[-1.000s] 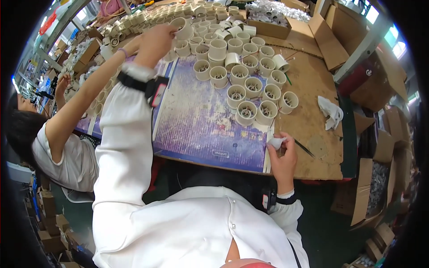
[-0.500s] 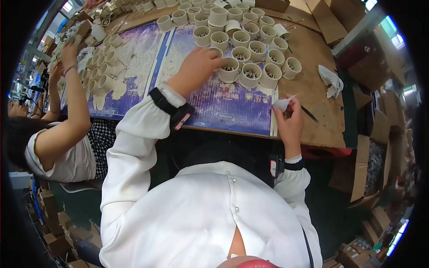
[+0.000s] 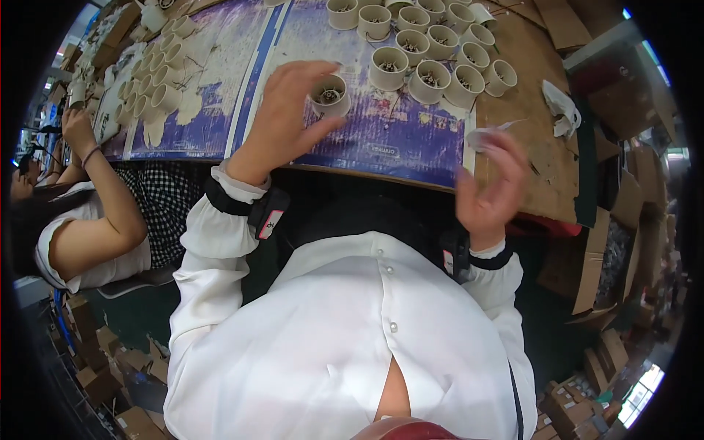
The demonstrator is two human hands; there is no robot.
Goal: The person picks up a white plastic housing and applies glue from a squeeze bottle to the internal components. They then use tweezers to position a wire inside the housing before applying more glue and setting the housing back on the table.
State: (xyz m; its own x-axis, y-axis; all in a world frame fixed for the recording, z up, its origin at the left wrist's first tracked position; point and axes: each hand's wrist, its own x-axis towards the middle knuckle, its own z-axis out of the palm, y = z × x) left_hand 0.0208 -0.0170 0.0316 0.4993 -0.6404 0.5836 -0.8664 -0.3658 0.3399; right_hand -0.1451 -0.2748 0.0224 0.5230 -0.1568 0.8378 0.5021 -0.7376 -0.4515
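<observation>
My left hand [image 3: 290, 117] is open, thumb and fingers spread beside a single cream cylindrical cup [image 3: 329, 92] with dark fittings inside, standing apart on the worn purple board [image 3: 396, 136]. My right hand [image 3: 490, 183] is blurred at the board's right edge, thumb apart from its curved fingers. A small white piece [image 3: 485, 139] is at those fingertips; I cannot tell whether it is held. Similar cups [image 3: 431, 82], with fittings and wires, stand grouped above my hands. A crumpled white tissue [image 3: 561, 110] lies to the right.
At left, a co-worker [image 3: 95, 227] sits with hands raised near more cups [image 3: 167, 99]. Cardboard [image 3: 546, 176] covers the table's right part, beside a metal post [image 3: 594, 48]. An open carton [image 3: 612, 264] stands below at right; boxes [image 3: 132, 359] are stacked at lower left.
My left hand came down from the back with a cup, which now stands apart, and its fingers opened. My right hand moved up and right, its grip on the white piece looser.
</observation>
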